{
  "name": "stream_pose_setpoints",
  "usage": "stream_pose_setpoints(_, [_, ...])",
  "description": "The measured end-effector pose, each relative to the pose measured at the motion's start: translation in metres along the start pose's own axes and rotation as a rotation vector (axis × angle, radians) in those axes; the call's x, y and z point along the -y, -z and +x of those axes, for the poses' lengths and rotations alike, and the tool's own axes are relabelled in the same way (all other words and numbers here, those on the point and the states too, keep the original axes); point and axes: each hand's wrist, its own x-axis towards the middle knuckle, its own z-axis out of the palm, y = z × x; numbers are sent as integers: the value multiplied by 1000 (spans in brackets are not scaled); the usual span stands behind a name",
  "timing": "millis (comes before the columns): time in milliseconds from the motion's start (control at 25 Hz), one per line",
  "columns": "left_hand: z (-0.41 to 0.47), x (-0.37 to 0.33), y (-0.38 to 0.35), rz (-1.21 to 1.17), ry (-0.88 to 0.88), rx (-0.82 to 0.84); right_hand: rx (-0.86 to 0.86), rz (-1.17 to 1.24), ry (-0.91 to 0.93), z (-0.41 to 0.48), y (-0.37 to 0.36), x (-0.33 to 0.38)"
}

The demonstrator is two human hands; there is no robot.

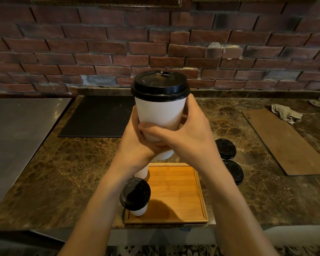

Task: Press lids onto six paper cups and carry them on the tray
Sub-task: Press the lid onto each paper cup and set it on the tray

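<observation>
Above the tray (pixel 177 193), both hands hold up a white cup (pixel 161 115) capped with a black lid (pixel 160 85). The left hand (pixel 133 145) curls round its lower half from the left. The right hand (pixel 190 137) curls round it from the right, thumb across the cup's front. On the tray's near left corner stands a second cup (pixel 138 211), lidded. At the tray's far left corner a third cup (pixel 141 172) shows partly under the left wrist, its top hidden. Just right of the tray lie a loose lid (pixel 225 148) and another lid (pixel 233 171). Beyond the tray to the left lies a mat (pixel 98 117). Well right of the tray lie a board (pixel 284 141) and a cloth (pixel 286 111).
</observation>
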Motion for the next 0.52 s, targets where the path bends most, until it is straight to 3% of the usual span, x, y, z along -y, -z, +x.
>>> stream_pose_setpoints(520, [-2, -6, 16, -151, 166, 346, 309, 219, 7, 11, 28, -7])
